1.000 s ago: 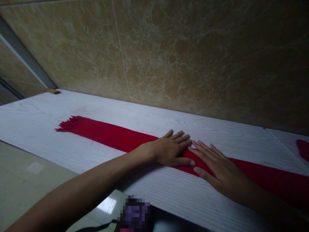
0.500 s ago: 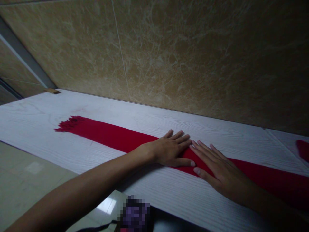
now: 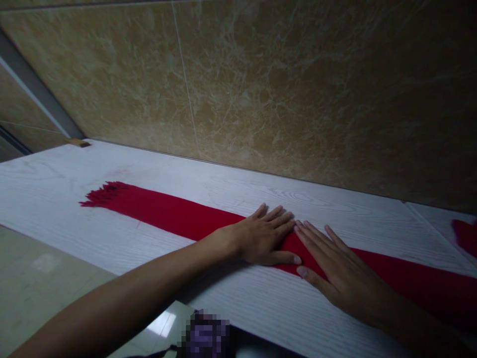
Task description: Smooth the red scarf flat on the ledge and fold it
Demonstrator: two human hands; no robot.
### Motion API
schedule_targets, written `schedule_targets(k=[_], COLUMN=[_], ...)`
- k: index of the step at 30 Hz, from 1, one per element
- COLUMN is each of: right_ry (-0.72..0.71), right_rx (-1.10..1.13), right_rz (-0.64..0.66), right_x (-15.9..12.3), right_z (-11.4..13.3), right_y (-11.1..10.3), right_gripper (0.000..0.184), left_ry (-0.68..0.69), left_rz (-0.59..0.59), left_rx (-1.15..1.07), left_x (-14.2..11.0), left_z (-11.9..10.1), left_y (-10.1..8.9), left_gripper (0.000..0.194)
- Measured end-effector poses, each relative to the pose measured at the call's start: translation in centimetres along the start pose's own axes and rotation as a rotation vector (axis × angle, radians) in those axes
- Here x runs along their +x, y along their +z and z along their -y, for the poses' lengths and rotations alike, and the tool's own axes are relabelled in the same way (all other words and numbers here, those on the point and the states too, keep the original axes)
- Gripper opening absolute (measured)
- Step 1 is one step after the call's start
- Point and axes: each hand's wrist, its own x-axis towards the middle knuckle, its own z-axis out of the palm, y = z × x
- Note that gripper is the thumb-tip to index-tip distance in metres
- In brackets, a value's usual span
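A long red scarf (image 3: 167, 211) lies flat in a narrow strip across the white wood-grain table (image 3: 238, 293). Its fringed end is at the left, and the strip runs out of view at the right. My left hand (image 3: 264, 236) rests flat on the middle of the scarf, fingers spread. Close beside it, my right hand (image 3: 331, 263) also lies on the cloth with its fingers stretched out. The fingertips of the two hands almost meet. Part of the scarf is hidden under the hands and the right forearm.
A tan marbled tile wall (image 3: 238, 89) borders the table's far edge. A small wooden piece (image 3: 78, 142) sits at the far left corner. Another red cloth (image 3: 464, 236) shows at the right edge. Below lie the shiny floor (image 3: 48, 288) and a pixelated dark purple item (image 3: 204, 338).
Both hands stay flat on the scarf in nearly the same place. The whole view has shifted slightly, and more of the red cloth at the right edge shows.
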Motion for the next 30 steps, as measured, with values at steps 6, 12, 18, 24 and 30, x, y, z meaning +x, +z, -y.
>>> schedule_targets(k=[6, 12, 18, 24, 30], right_ry=[0.043, 0.044, 0.052, 0.044, 0.003], right_rx=[0.063, 0.094, 0.098, 0.094, 0.044], right_rz=[0.062, 0.054, 0.061, 0.074, 0.026], right_x=[0.07, 0.05, 0.0, 0.0, 0.06], right_z=[-0.18, -0.47, -0.49, -0.3, -0.32], right_y=[-0.21, -0.06, -0.09, -0.4, -0.21], right_gripper=[0.08, 0.079, 0.076, 0.076, 0.079], left_ry=[-0.014, -0.02, -0.033, -0.023, -0.033], left_rz=[0.02, 0.042, 0.063, 0.062, 0.063], left_rx=[0.002, -0.011, -0.03, -0.041, -0.032], left_x=[-0.05, -0.05, -0.12, -0.13, -0.07], left_z=[-0.21, -0.37, -0.59, -0.45, -0.36], left_y=[-0.16, -0.32, -0.61, -0.5, -0.27], left_gripper=[0.091, 0.091, 0.09, 0.092, 0.092])
